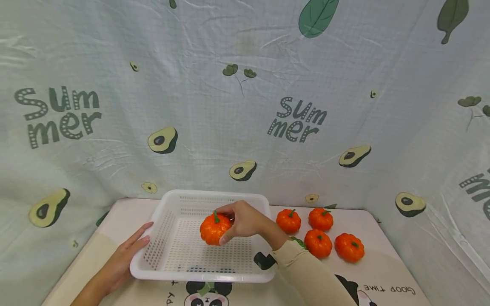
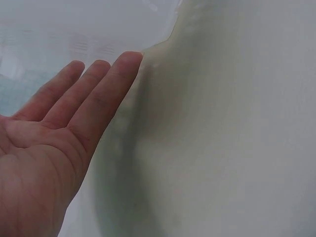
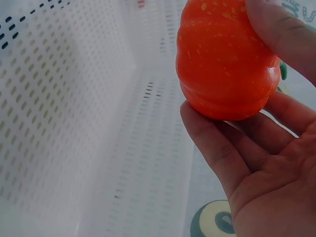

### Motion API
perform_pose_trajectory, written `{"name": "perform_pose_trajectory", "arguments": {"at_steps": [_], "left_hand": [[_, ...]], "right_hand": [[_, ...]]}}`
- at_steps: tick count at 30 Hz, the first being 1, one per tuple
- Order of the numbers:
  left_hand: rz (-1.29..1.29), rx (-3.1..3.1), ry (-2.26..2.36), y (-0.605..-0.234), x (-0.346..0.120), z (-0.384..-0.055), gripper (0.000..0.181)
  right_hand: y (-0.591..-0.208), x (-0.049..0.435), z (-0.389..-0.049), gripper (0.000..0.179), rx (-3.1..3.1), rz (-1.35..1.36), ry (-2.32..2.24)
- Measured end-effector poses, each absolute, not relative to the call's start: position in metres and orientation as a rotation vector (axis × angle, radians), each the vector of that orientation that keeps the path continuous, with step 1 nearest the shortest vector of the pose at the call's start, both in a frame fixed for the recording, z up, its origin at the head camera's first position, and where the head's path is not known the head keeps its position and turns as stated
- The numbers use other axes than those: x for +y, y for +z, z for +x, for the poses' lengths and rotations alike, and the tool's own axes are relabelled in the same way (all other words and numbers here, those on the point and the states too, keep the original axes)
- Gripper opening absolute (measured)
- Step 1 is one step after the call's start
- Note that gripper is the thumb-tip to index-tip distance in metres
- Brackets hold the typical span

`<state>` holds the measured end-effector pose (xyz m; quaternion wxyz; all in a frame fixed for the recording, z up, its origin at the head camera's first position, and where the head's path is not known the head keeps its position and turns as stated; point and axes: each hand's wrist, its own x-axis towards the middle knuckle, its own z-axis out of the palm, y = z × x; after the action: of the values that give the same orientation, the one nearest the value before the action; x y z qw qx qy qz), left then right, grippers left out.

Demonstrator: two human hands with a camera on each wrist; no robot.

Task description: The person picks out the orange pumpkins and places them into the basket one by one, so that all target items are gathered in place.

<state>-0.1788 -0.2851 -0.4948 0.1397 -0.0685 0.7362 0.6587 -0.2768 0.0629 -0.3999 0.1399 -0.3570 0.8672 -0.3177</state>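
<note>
My right hand (image 1: pixel 245 220) grips a small orange pumpkin (image 1: pixel 215 229) with a green stem, thumb on one side and fingers on the other. In the right wrist view the same glossy pumpkin (image 3: pixel 227 64) sits between thumb and fingertips, over the inside of a white plastic basket (image 3: pixel 64 98). Seen from the head, the basket (image 1: pixel 214 278) has perforated walls and only the held pumpkin appears over its floor. My left hand (image 1: pixel 124 259) lies along the basket's left side with straight fingers. The left wrist view shows that hand (image 2: pixel 64 128) with its fingertips by the basket's white edge.
Right of the basket, several more pumpkins (image 1: pixel 349 247) stand on the table, partly behind my right forearm. The table cover (image 1: pixel 383 263) bears panda prints and lettering. A pale curtain (image 1: pixel 214 127) with avocado prints hangs behind and on both sides.
</note>
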Motion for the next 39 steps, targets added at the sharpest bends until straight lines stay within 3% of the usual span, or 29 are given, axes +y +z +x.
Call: {"name": "perform_pose_trajectory", "arguments": {"at_steps": [39], "left_hand": [[-0.173,2.114,1.947,-0.497,-0.286,-0.177,0.065]], "right_hand": [[-0.424,0.024,-0.284,0.079,2.523,-0.912,-1.024]]}}
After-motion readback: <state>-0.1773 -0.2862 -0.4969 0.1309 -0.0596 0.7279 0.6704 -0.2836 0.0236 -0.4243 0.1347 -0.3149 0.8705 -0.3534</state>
